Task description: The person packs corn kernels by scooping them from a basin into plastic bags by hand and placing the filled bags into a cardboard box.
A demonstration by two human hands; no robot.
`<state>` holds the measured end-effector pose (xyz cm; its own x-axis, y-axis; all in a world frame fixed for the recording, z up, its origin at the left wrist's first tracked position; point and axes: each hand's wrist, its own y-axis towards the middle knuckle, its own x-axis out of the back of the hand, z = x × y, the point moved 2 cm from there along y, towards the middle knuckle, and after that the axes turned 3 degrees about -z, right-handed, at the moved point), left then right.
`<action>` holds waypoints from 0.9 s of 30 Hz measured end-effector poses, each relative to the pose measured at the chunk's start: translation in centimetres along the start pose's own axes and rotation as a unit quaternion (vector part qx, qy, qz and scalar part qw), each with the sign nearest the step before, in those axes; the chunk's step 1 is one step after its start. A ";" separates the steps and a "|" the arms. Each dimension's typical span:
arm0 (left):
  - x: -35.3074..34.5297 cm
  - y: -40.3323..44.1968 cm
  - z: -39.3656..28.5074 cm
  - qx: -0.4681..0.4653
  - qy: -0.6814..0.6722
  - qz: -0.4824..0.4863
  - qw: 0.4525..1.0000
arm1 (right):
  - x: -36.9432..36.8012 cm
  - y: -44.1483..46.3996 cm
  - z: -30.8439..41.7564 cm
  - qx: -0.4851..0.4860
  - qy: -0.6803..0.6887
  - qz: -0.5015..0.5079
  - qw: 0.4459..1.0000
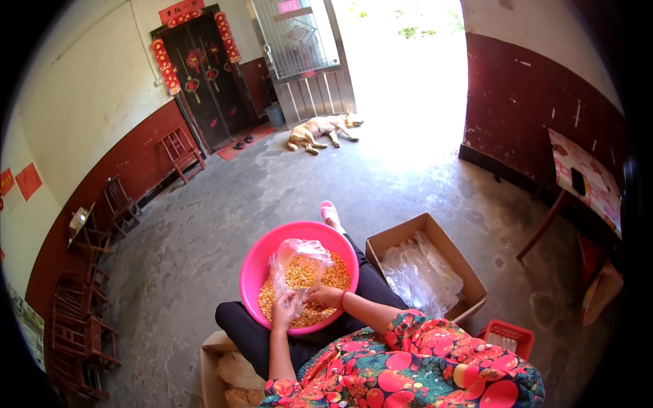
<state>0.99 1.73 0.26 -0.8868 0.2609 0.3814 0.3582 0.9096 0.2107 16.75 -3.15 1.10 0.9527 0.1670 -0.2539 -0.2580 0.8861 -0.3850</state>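
Hands, 2, holding 1 bag, 1 basin

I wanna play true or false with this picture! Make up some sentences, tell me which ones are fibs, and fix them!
1. The round pink plastic tub has small yellow-orange kernels in it. True.

2. The light tan dog is standing up. False: the dog is lying on the grey floor.

3. The left hand and right hand are both at the crumpled clear plastic bag. True.

4. The open brown cardboard box beside the tub is full of red apples. False: clear plastic wrapping lies in that box.

5. A thin red bracelet is on the right wrist. True.
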 end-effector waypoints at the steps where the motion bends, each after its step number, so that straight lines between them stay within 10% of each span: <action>1: 0.0 -0.1 -0.1 0.015 -0.011 0.005 1.000 | 0.0 0.2 0.0 0.001 0.054 0.025 0.998; 6: -0.1 0.0 0.3 0.009 -0.043 0.002 0.999 | -0.2 1.7 2.4 0.045 0.277 0.080 0.956; 7: 0.0 0.1 0.6 0.004 -0.015 0.003 1.000 | 0.2 2.2 4.2 0.233 -0.157 0.021 0.959; 8: 0.1 0.1 0.9 -0.001 0.012 0.004 1.000 | 0.1 2.4 5.6 0.369 -0.555 -0.042 0.744; 9: 0.1 0.0 0.7 -0.001 0.012 0.004 1.000 | -0.3 2.3 6.9 0.369 -0.555 -0.042 0.744; 11: 0.2 -0.3 -0.2 0.014 0.016 0.001 1.000 | -0.9 1.1 9.0 0.195 -0.105 -0.138 0.965; 15: 0.2 -0.5 -1.0 0.024 -0.007 0.002 1.000 | -2.1 -0.5 10.1 0.336 -0.338 -0.305 0.824; 20: -0.3 0.5 3.2 -0.037 -0.030 -0.010 0.999 | -1.4 1.1 5.1 0.294 -0.433 -0.095 0.847; 27: 0.1 -0.2 -0.6 -0.027 0.019 -0.004 0.999 | -0.6 0.8 -0.7 0.150 -0.583 -0.155 0.783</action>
<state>1.03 1.39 0.80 -0.8790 0.2397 0.4122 0.3666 0.8925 0.2627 15.87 -2.82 0.26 0.5067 0.0494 0.8607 -0.1022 0.9948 0.0030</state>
